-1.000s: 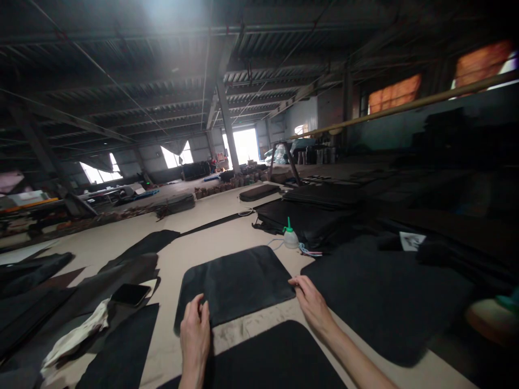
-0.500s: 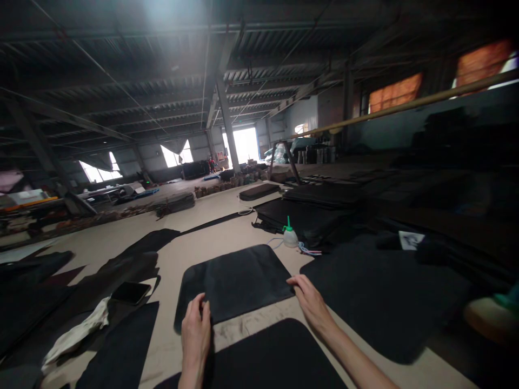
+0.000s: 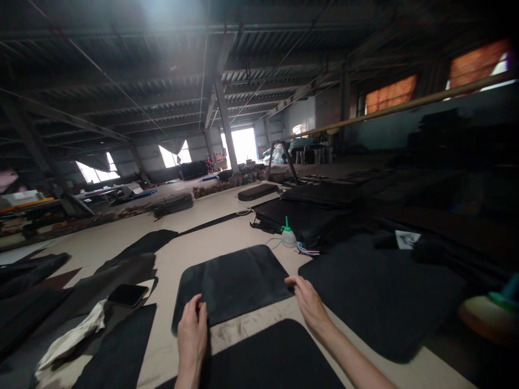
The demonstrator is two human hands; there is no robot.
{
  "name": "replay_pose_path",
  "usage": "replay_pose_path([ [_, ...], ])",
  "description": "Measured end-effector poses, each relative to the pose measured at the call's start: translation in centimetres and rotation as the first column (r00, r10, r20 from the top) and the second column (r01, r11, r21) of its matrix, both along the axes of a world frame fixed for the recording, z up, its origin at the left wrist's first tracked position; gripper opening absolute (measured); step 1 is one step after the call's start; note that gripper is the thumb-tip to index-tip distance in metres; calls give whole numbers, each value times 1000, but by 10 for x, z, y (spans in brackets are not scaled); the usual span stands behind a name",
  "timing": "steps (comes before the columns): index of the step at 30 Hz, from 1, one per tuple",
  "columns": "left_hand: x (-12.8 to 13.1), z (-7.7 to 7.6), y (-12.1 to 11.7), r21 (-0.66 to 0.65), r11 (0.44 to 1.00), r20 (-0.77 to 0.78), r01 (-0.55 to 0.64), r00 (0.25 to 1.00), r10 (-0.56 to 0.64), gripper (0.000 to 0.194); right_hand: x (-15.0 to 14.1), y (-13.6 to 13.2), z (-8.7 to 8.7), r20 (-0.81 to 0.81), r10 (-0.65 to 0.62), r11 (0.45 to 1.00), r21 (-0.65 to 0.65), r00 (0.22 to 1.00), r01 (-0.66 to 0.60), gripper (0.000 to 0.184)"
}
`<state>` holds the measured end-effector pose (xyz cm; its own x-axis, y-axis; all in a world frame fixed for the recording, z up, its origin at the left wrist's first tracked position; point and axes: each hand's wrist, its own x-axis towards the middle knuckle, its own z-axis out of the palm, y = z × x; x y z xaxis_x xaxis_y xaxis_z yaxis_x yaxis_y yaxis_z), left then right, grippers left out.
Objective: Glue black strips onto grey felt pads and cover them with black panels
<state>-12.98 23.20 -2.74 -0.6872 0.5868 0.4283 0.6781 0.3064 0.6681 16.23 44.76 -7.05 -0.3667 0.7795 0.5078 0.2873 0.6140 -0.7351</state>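
A flat, black, leather-like sheet with rounded corners (image 3: 233,283) is found on the beige tabletop (image 3: 223,240). Its near corners are flanked by the loosely curled left hand (image 3: 193,329) and right hand (image 3: 311,303), presumably for steadying; whether an edge is pinched cannot be told.

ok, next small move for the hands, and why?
I'd probably settle the left hand on the black panel near its near-left corner: the right hand is at the panel's right edge, while the left's curled fingers show no clear grip.
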Motion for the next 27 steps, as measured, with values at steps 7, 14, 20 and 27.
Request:
replay_pose_path([
  [7, 3, 3, 0, -5, 1000, 12, 3, 1000, -3, 46, -5, 2, -3, -61, -43, 995, -94, 997, 37, 39],
  [14, 2, 2, -1, 10, 1000, 15, 4, 1000, -4, 44, -2, -6, 8, -77, -77, 995, -73, 994, 72, 30],
  [20, -1, -1, -1, -5, 1000, 29, 16, 999, -15, 46, -2, -6, 10, -59, -74, 996, -54, 996, 71, 27],
  [27, -1, -2, -1, 20, 1000, 2, 4, 1000, -4, 44, -2, -2, 7, -72, -50, 998, -45, 996, 47, 28],
])
